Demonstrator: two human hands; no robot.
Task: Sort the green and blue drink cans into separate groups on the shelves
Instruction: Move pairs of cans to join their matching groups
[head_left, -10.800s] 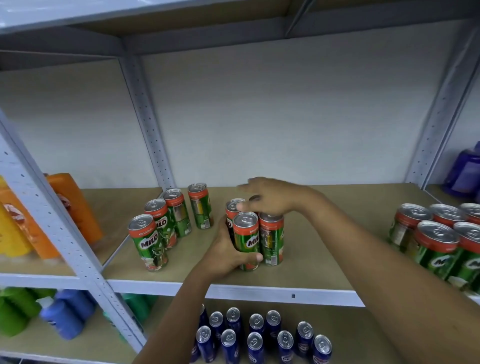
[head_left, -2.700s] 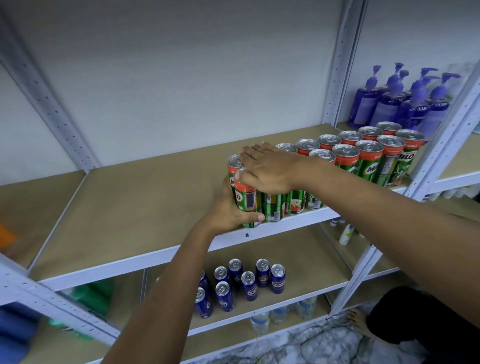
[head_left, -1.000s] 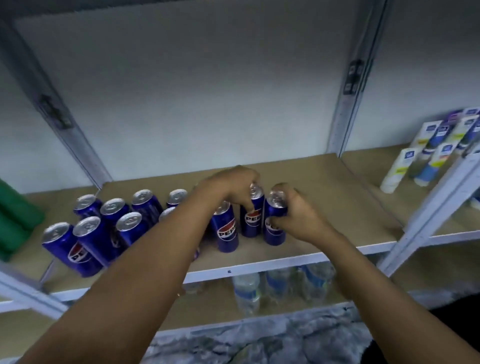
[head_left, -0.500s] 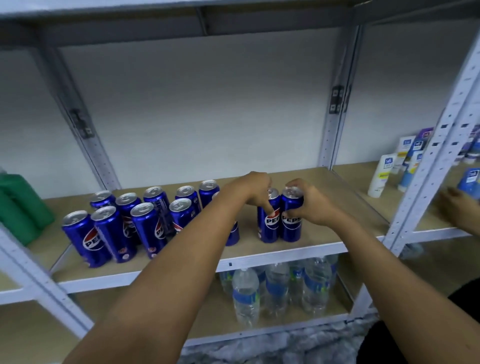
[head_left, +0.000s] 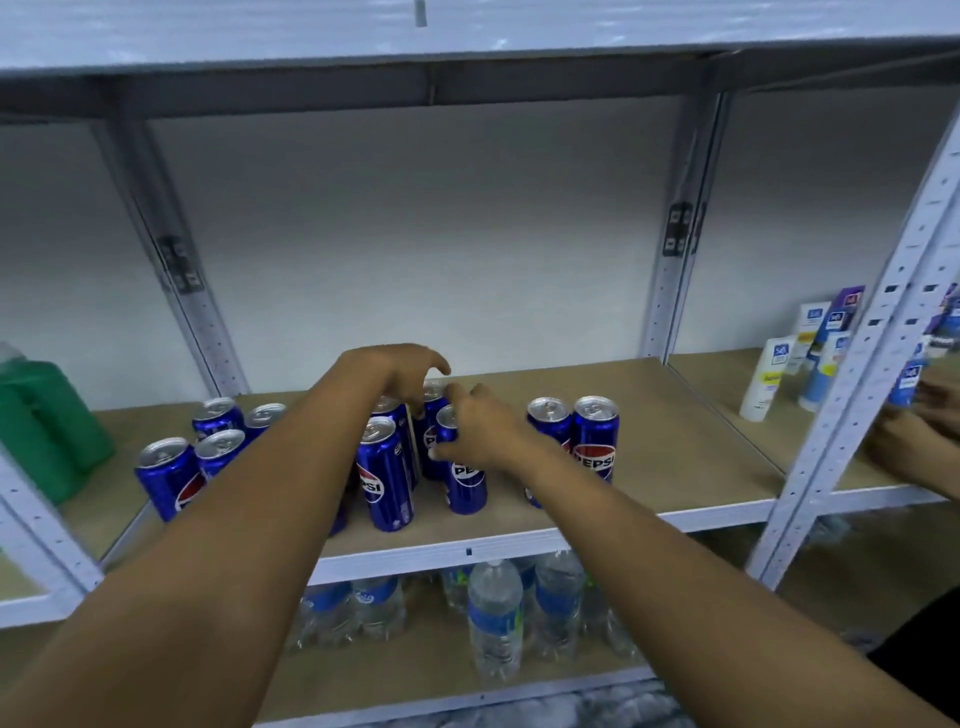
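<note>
**Crowded cans, loose fingers: a knock-over is the risk**

We take the shelf board (head_left: 675, 441) as our landmark. On it stand only blue cans: a pair (head_left: 574, 441) right of centre, a tight cluster (head_left: 387, 467) at the middle, and more cans (head_left: 171, 475) toward its left end. No green cans show here, so we judge them to be grouped on another shelf.

Our left hand (head_left: 400, 371) hangs above the middle cluster with fingers curled downward, and we cannot tell whether it pinches a can top or merely hovers. Our right hand (head_left: 485, 431) wraps the upper part of one blue can (head_left: 465, 480) near the board's front edge.

The cluster is tall, slim and packed close. A sideways sweep of either forearm could topple a neighbour, and a can tipped at the front edge could roll off onto the water bottles (head_left: 496, 618) below.

Our left forearm hides several cans behind it, so their count is uncertain. The right forearm covers the foot of the pair. At the far right another person's hands (head_left: 914, 431) are blurred and cut off by the frame edge.
</note>
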